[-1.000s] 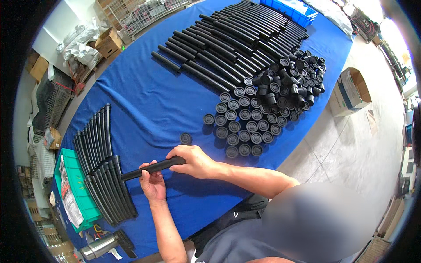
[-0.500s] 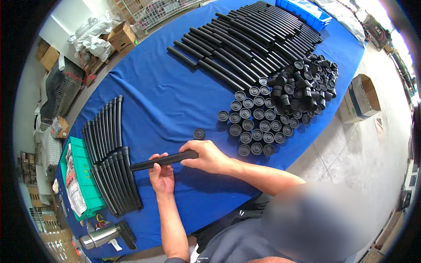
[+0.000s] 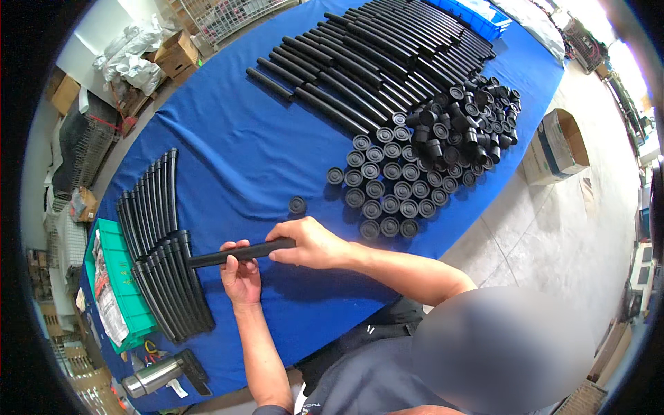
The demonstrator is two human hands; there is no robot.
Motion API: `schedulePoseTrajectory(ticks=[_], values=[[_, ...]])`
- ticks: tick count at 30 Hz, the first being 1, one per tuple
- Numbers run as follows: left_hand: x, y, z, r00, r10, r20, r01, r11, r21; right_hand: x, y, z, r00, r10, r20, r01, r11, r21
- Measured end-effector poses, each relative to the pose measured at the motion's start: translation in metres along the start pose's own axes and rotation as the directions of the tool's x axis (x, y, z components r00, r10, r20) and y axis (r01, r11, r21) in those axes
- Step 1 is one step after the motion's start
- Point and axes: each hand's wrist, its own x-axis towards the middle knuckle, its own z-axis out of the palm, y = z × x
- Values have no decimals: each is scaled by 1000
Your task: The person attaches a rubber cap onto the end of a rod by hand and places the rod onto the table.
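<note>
A black tube (image 3: 259, 251) lies across both my hands above the blue cloth. My left hand (image 3: 242, 282) supports it from below near its left part, with the thumb in front and the fingertips behind. Closed over the tube's right end, my right hand (image 3: 315, 243) hides that tip. The tube's left end comes close to a lower group of capped black tubes (image 3: 173, 287); whether they touch I cannot tell. A single round black cap (image 3: 297, 204) sits on the cloth just beyond my right hand.
An upper group of black tubes (image 3: 149, 200) lies at the left, beside a green crate (image 3: 142, 304). A metal flask (image 3: 152, 377) is at the near left. Farther off are many loose tubes (image 3: 373, 62), black caps (image 3: 391, 187) and a blue crate (image 3: 487, 21). A cardboard box (image 3: 553, 149) stands right.
The whole view has shifted slightly, so the table appears farther left. Both hands keep hold of the tube in nearly the same pose.
</note>
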Motion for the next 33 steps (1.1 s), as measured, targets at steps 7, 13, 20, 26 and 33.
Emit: schedulePoseTrajectory(ticks=[7,13,20,26,33], values=[[1,3,1,999,7,-45,-7,1000,7,-2,4,8,960,-263,-97,248,958,-141],[-3,-3,6,999,43,-34,-41,998,37,-1,7,4,990,-137,-35,134,988,-72],[-2,-1,4,996,34,-88,-31,999,38,-5,6,11,963,-258,-82,238,950,-200],[-2,-3,10,997,39,-64,-36,998,50,-2,5,6,998,-63,30,63,998,-15],[-1,0,7,998,20,-55,-19,1000,24,-3,1,8,972,-215,-97,199,968,-153]])
